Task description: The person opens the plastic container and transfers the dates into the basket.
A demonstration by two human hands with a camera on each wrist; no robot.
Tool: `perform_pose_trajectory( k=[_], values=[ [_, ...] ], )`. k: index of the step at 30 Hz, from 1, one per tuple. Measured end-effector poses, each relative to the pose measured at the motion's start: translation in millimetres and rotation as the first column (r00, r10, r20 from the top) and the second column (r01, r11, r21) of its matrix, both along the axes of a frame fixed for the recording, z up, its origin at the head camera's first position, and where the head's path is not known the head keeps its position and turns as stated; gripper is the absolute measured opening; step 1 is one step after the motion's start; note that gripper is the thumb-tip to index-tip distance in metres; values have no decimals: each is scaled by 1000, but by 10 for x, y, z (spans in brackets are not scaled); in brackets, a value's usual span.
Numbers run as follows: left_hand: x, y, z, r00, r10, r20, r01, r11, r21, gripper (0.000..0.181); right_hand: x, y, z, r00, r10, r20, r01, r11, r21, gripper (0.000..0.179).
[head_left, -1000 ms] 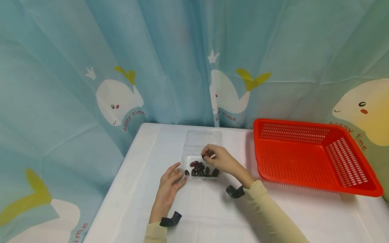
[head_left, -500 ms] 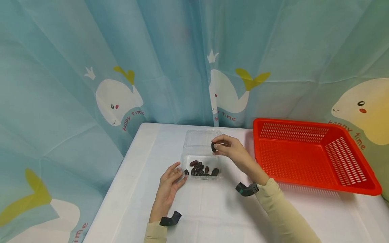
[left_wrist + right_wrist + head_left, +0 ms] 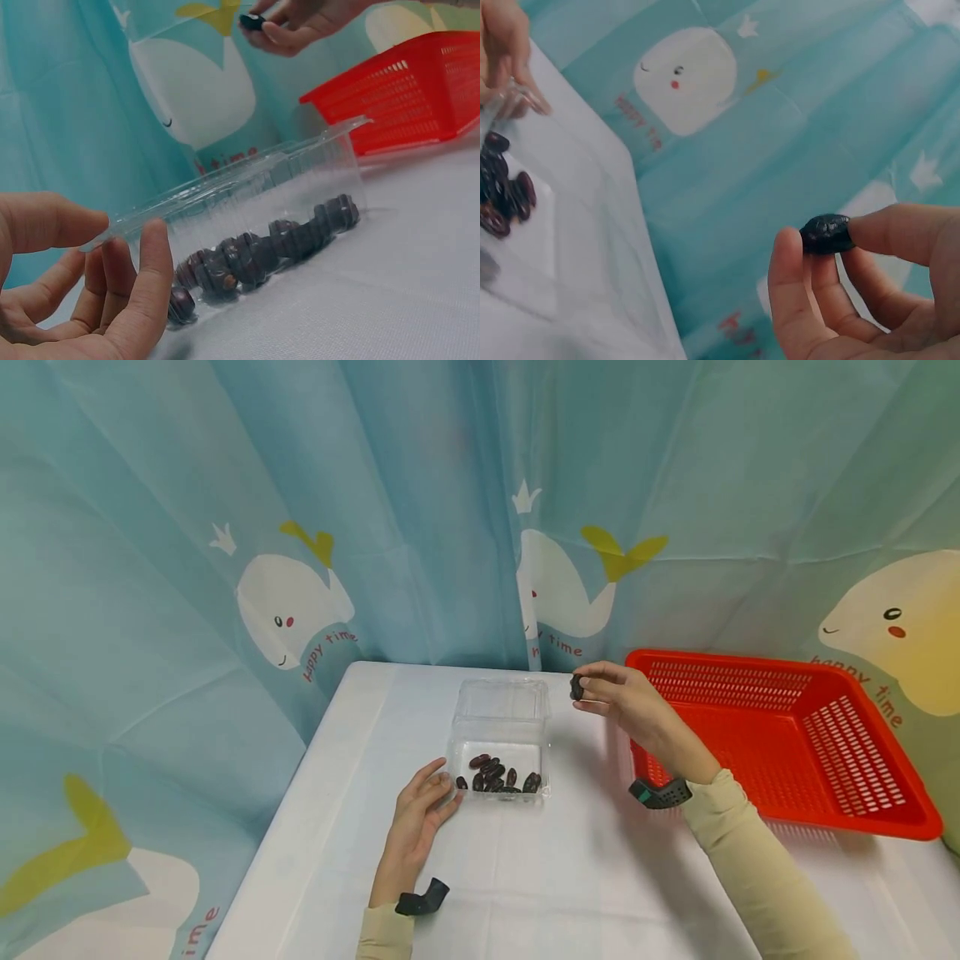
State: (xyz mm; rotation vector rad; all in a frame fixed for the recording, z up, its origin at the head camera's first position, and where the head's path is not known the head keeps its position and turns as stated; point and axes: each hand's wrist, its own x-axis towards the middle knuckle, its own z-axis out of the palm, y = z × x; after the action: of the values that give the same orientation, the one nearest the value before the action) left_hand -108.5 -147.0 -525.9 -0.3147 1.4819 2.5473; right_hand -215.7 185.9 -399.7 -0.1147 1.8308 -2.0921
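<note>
A dark, shiny, wrinkled date (image 3: 827, 233) is pinched between the thumb and fingertips of my right hand (image 3: 637, 706). That hand is raised right of the clear plastic box (image 3: 521, 753), near the red basket's left edge. Several dark brown dates (image 3: 491, 770) lie loose in the box, mostly toward its near side. The box's clear lid (image 3: 502, 700) is folded back behind it. My left hand (image 3: 416, 814) grips the rim at the box's left corner; in the left wrist view, the thumb (image 3: 56, 219) is on that rim with fingers below it.
A red perforated basket (image 3: 720, 760) sits on the right of the white table (image 3: 495, 893), with no dates seen in its visible part. Behind the table hangs a blue curtain (image 3: 442, 568) printed with whales. Black bands (image 3: 422, 897) are on both wrists.
My right hand has lifted the date out from above the box and carried it right and away, toward the basket. The left hand and box have stayed in place.
</note>
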Motion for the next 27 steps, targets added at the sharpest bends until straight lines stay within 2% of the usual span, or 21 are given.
perform_pose_trajectory(
  k=[4, 11, 14, 17, 21, 27],
  values=[
    [-2, -4, -10, 1000, -5, 3, 5, 1000, -1, 57, -95, 230, 5, 997, -16, 77, 22, 997, -80, 27],
    [-3, -3, -18, 1000, 2, -8, -2, 1000, -6, 57, -267, 598, -52, 987, -7, 158, 22, 995, -95, 25],
    [-9, 2, -18, 1000, 6, -10, -6, 1000, -2, 57, -297, 737, -81, 984, -10, 180, 29, 994, -103, 24],
    [-15, 4, -21, 1000, 9, -10, -9, 1000, -4, 57, -292, 861, -110, 988, -1, 155, 13, 997, -77, 22],
    [-16, 6, -25, 1000, 11, -6, -11, 1000, -7, 55, -304, 968, -132, 985, 9, 170, 5, 997, -82, 19],
    [-9, 0, -25, 1000, 5, -4, -5, 1000, -14, 55, -395, 1072, -206, 962, 18, 272, 20, 991, -135, 24]
  ],
)
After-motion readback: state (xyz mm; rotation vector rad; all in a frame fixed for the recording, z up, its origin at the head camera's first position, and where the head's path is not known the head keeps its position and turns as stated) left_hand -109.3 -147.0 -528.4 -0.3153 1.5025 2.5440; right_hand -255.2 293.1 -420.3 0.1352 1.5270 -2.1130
